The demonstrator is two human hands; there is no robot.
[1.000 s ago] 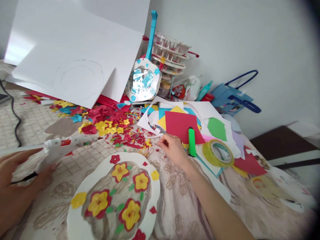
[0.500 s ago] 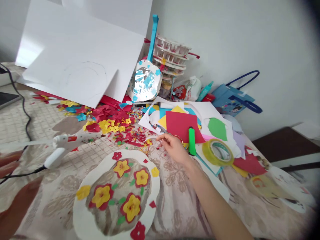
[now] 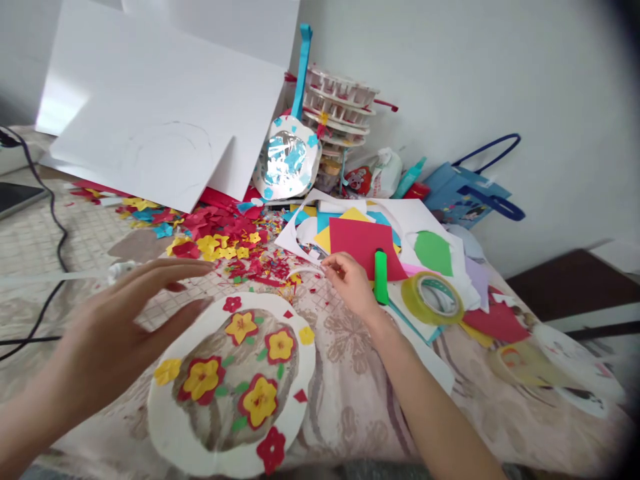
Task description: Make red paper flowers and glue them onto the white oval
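Observation:
My left hand reaches in over the left rim of the white paper ring, its thumb and fingers apart and nothing between them. The ring has a see-through middle with several yellow-and-red paper flowers and green leaf pieces on it. Mostly hidden behind that hand is a white glue gun, with its glue stick sticking out to the left. My right hand is beyond the ring's upper right, thumb and fingertips pinched together. Whatever they hold is too small to make out. A curved white strip lies just left of those fingertips.
Paper flowers and scraps are heaped at the back. To the right lie coloured paper sheets, a green cutter-like tool and a tape roll. White boards lean behind. A black cable crosses the left side.
My left hand has come in from the left edge, past the glue gun, to the paper ring. My right hand has hardly moved, its fingertips still pinched. The view has shifted slightly.

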